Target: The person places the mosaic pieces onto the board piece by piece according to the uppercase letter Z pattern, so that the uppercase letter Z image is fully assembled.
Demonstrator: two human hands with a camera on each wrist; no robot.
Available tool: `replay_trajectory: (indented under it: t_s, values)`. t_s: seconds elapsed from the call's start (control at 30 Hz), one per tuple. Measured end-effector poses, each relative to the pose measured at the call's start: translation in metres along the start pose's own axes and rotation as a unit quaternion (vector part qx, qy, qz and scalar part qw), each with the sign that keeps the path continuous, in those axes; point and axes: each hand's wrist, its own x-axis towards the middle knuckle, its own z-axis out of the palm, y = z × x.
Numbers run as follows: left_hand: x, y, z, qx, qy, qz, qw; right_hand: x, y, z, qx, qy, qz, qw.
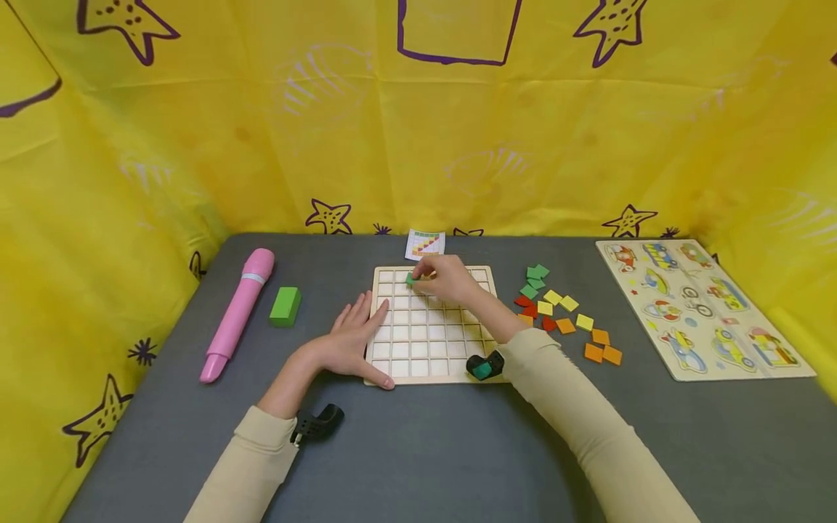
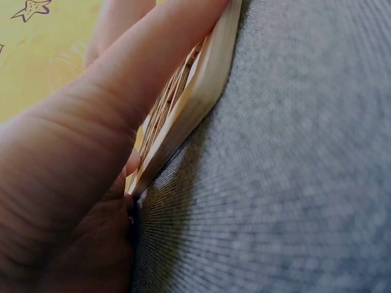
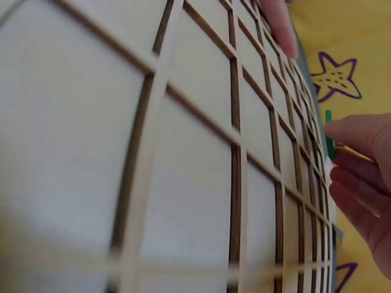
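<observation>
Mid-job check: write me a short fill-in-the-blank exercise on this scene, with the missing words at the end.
1. The right hand pinches a small flat tile coloured ____.
2. As the person sees it, the left hand rests at the ____ edge of the square pale wooden grid board.
3. The long cylindrical object is mostly ____.
4. The flat wooden picture board lies on the person's ____.

Missing words: green; left; pink; right.

The grid board (image 1: 418, 333) is matt wood, the tabletop (image 2: 293, 159) ribbed cloth (pink wand (image 1: 237, 314): probably smooth plastic).
</observation>
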Motion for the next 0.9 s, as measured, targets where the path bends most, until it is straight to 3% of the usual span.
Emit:
replay_trajectory:
  t_s: [0.23,0.53,0.77,0.9]
  values:
    - [0.001,0.000,0.003,0.003,0.004,0.005,1.0000,0.021,-0.004,0.016,-0.041,0.003,-0.021,0.9989]
    - [0.000,0.000,0.002,0.003,0.005,0.005,1.0000,0.018,0.001,0.017,-0.025,0.001,-0.052,0.9983]
    - [0.001,-0.001,0.003,0.007,0.008,0.004,0.9999,-0.003,0.014,-0.007,0.012,0.014,0.003,0.9998]
    - [0.000,-0.002,0.003,-0.001,0.015,0.007,0.9999,-0.021,0.033,-0.036,-0.029,0.015,0.018,0.9993]
